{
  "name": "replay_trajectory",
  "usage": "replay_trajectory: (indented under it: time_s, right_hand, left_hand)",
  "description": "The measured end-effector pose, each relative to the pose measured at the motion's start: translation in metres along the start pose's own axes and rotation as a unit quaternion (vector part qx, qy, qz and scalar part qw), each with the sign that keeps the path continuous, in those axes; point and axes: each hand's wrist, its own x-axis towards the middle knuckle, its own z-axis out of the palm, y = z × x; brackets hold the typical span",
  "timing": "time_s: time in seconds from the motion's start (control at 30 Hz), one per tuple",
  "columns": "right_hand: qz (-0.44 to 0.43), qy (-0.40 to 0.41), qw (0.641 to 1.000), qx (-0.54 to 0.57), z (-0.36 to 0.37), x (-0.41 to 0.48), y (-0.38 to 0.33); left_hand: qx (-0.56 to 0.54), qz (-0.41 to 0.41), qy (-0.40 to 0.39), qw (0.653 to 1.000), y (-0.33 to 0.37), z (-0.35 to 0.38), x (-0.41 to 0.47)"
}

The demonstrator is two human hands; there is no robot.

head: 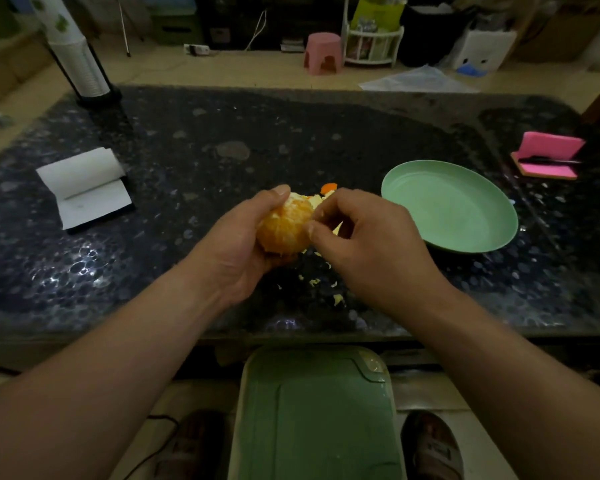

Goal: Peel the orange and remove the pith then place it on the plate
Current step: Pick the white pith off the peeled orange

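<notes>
- I saw a dark speckled table [222,140] filling the middle, dimly lit.
- Beyond the table's far edge lay pale beige floor [229,69].
- Past that same edge I noted a pink stool [323,51] and a white rack [373,46].

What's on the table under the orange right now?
Pale pith scraps lie scattered on the table below the orange, with a peel piece behind it. The left hand and right hand cover whatever is directly beneath.

Left hand [236,247] palm up, fingers curled round peeled round orange fruit [284,226]. Right hand [371,244] knuckles up, fingertips pinching at fruit's right side.
</notes>
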Motion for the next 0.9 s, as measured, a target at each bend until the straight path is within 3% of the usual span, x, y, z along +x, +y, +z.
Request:
replay_trajectory:
  time_s: [0.23, 0.47, 0.9]
  right_hand:
    - [0.063, 0.001, 0.997, 0.032, 0.005, 0.000, 0.000]
    - [0.071, 0.019, 0.996, 0.052, 0.006, 0.001, 0.001]
    - [0.063, 0.042, 0.994, 0.075, 0.006, -0.002, 0.000]
  left_hand:
    - [0.068, 0.082, 0.023, 0.994, -0.003, 0.002, 0.002]
    - [0.092, 0.154, 0.047, 0.983, -0.007, 0.009, -0.004]
    - [0.073, 0.143, 0.056, 0.985, -0.007, 0.011, -0.006]
